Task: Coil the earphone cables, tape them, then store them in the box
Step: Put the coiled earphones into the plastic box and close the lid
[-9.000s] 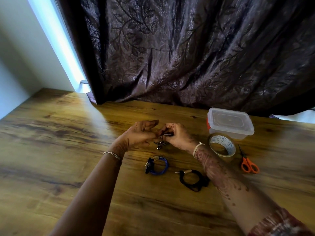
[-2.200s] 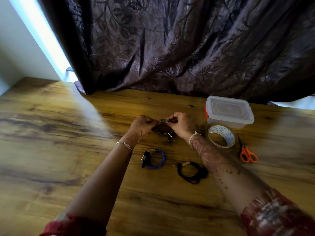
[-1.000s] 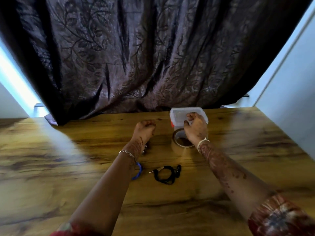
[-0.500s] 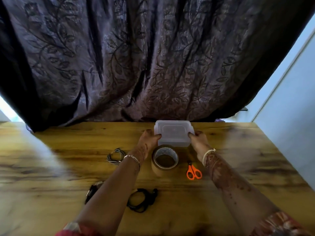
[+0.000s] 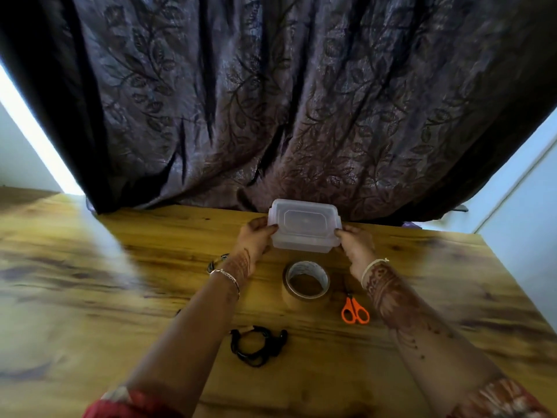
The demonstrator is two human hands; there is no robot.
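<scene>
Both hands on the box (image 5: 304, 229) right now. Left hand (image 5: 254, 241) grips the left end, fingers curled onto the rim, thumb side pressing the wall. Right hand (image 5: 355, 244) clamps the right end the same way, fingertips at the lid's corner. So each hand is closed on the box, one per side. The box is clear plastic w/ its lid on, sitting at the far edge of the wooden table (image 5: 90, 297); can't tell if it's lifted or resting. Nothing readable inside it, too hazy.

Just this side of the box, between the two wrists: the tape roll (image 5: 306, 282), lying flat, hole up. To its right, near the right forearm, the orange scissors (image 5: 355, 310), handles toward the camera, blades partly hidden by the arm.

Closer in, the black coiled earphones (image 5: 257, 345) lie on the table, just beside the left forearm, well apart from the box. Another coil (image 5: 217, 261) peeks out left of the left wrist, mostly hidden, colour hard to call.

Bracelet on the left wrist, pale band on the right, dark patterned curtain (image 5: 301, 101) hanging behind the table.
</scene>
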